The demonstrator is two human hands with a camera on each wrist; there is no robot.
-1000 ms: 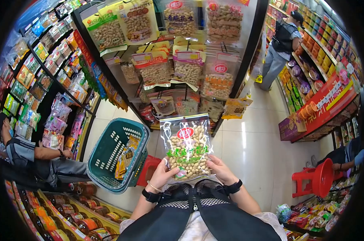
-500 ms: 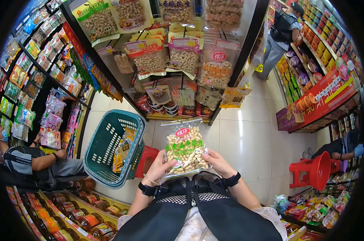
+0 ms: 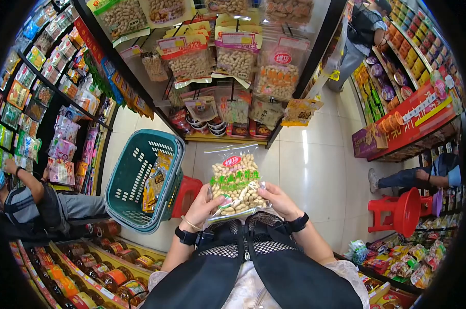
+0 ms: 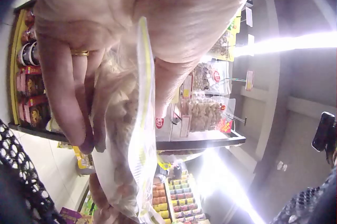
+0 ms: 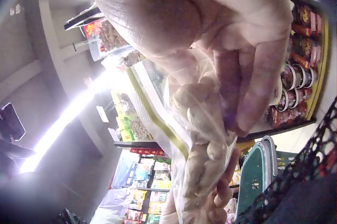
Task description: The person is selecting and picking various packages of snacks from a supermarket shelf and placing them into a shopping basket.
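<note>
A clear bag of peanuts in the shell (image 3: 238,177), with a red oval label and green lettering, is held at waist height in front of the body. My left hand (image 3: 204,202) grips its lower left edge, thumb on the front and fingers behind. On the opposite edge my right hand (image 3: 280,201) grips it the same way. The left wrist view shows the left fingers (image 4: 66,97) curled behind the bag's side. Through the film in the right wrist view, peanuts (image 5: 202,124) press close against the right palm.
A green shopping basket (image 3: 120,180) with yellow packets inside stands at the left, beside a red stool (image 3: 187,194). Ahead, a rack holds hanging peanut bags (image 3: 238,57). Another red stool (image 3: 392,213) is at the right. People stand or sit near shelves on both sides.
The view has shifted, and the bag sits a little lower and tilts flatter toward the body. Both hands keep their grip. At the left, a person's arm has risen toward the shelf.
</note>
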